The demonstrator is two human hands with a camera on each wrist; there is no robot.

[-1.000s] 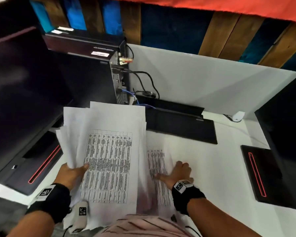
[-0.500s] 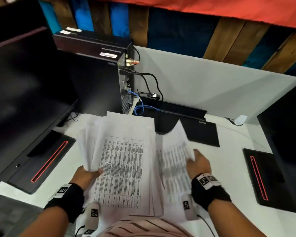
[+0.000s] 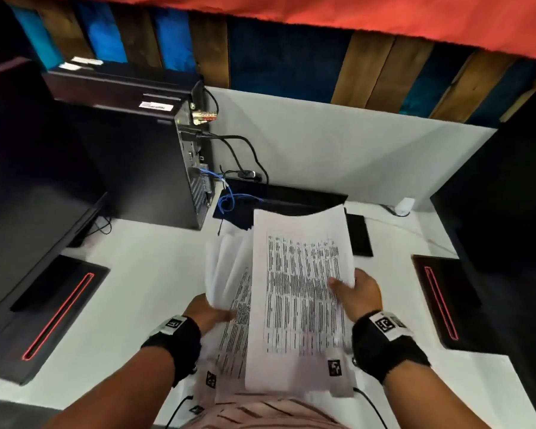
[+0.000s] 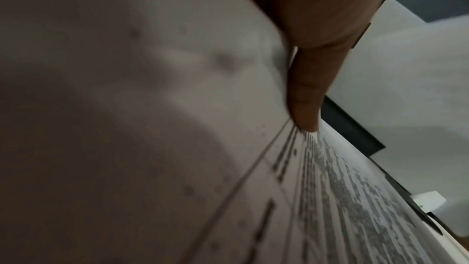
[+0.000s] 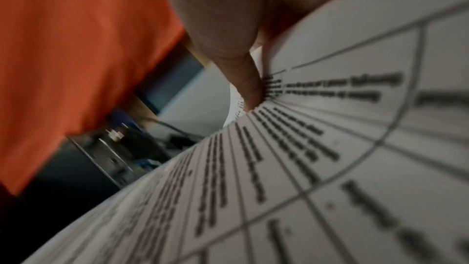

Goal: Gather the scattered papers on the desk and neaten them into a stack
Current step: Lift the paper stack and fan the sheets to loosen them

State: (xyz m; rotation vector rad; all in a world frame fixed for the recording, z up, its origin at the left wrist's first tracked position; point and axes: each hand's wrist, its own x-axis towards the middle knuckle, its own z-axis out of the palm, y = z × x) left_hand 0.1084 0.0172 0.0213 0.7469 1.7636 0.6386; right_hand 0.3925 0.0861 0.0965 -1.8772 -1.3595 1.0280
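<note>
A loose bundle of printed white papers (image 3: pixel 297 298) is lifted above the white desk (image 3: pixel 143 274), held between both hands near my body. My left hand (image 3: pixel 211 314) grips the fanned sheets (image 3: pixel 229 274) at their left edge, thumb on the paper (image 4: pixel 307 91). My right hand (image 3: pixel 356 292) pinches the top sheet at its right edge, with the thumb (image 5: pixel 243 83) pressed on the printed table (image 5: pixel 304 168). The sheets are uneven, and their lower edges hang over the desk's front edge.
A black computer tower (image 3: pixel 143 156) with cables (image 3: pixel 229 196) stands at the back left. Behind the papers lies a black keyboard (image 3: pixel 356 230). Dark monitors with red-lit bases flank the desk at left (image 3: pixel 53 314) and right (image 3: pixel 443 305). A white partition (image 3: pixel 338 150) closes the back.
My right hand lifted a sheet off the desk and brought it on top of the bundle. My left hand swung its papers right, toward the middle of the desk.
</note>
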